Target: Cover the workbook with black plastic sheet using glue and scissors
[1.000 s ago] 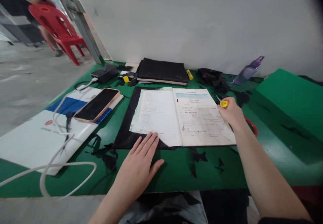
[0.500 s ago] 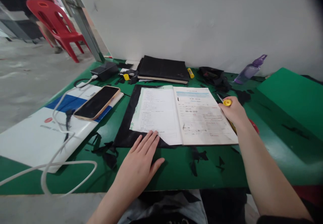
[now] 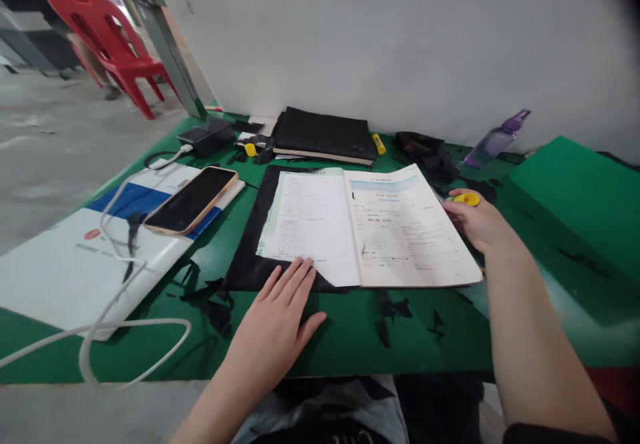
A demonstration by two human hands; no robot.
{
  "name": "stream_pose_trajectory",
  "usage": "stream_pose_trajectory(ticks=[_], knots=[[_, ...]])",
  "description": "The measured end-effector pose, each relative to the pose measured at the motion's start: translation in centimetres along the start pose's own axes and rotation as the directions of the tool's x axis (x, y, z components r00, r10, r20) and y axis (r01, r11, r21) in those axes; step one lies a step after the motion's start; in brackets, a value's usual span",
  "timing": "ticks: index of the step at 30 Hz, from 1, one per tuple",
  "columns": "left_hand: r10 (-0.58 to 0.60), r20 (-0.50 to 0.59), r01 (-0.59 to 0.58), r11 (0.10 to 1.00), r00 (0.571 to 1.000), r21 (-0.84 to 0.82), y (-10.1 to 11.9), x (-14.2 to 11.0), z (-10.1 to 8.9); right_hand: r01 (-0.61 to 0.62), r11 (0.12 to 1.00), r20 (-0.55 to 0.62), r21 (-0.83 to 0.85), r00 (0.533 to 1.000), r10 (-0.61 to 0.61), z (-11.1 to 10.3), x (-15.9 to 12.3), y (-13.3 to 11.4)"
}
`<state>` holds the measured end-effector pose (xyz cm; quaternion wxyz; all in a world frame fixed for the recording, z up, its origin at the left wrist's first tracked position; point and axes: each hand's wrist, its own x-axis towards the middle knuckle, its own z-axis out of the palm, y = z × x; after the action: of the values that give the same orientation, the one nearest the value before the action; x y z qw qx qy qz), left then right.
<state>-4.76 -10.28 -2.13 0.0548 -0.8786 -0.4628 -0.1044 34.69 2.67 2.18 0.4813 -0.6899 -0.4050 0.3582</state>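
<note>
My left hand (image 3: 277, 317) lies flat, holding nothing, over the near edge of the black sheet (image 3: 249, 251) under the open workbook (image 3: 367, 227), while my right hand (image 3: 480, 223) grips a yellow-ended tool (image 3: 469, 199) by its right edge, where careless lifting could crease pages.

Open book (image 3: 353, 231), left fingers (image 3: 293, 285) on it, green table (image 3: 345, 341)

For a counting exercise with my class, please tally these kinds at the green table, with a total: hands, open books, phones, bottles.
Hands: 2 (left hand, right hand)
Open book: 1
Phone: 1
Bottle: 1
Total: 5
</note>
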Motion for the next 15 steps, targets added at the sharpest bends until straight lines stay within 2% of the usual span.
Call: stream_pose_trajectory(ticks=[2, 5, 7, 9, 11, 13, 15], knots=[[0.0, 0.0, 0.0, 1.0, 1.0, 0.001, 0.0, 0.0, 0.0, 0.004, 0.992, 0.115, 0.127, 0.993, -0.019, -0.2, -0.9, -0.8], [-0.003, 0.0, 0.003, 1.0, 1.0, -0.003, 0.0, -0.1, 0.1, 0.032, 0.962, 0.269, 0.272, 0.957, -0.108, 0.2, -2.3, -2.1], [-0.006, 0.0, 0.006, 1.0, 1.0, -0.009, 0.0, -0.1, 0.1, 0.038, 0.946, 0.333, 0.323, 0.931, -0.151, 0.8, -3.1, -2.8], [-0.009, 0.0, 0.009, 1.0, 1.0, -0.014, 0.0, -0.1, 0.1, 0.07, 0.942, 0.348, 0.327, 0.918, -0.189, 1.6, -3.4, -3.0], [-0.01, 0.0, 0.01, 1.0, 1.0, -0.017, 0.0, -0.1, 0.2, 0.157, 0.95, 0.276, 0.269, 0.933, -0.232, 2.2, -3.3, -2.9], [-0.009, -0.001, 0.009, 1.0, 1.0, -0.018, 0.0, -0.1, 0.2, 0.252, 0.961, 0.119, 0.114, 0.957, -0.265, 2.6, -2.8, -2.3], [-0.011, 0.0, 0.011, 1.0, 1.0, -0.019, 0.0, -0.1, 0.2, 0.299, 0.952, -0.029, -0.068, 0.953, -0.302, 2.6, -2.2, -1.7]])
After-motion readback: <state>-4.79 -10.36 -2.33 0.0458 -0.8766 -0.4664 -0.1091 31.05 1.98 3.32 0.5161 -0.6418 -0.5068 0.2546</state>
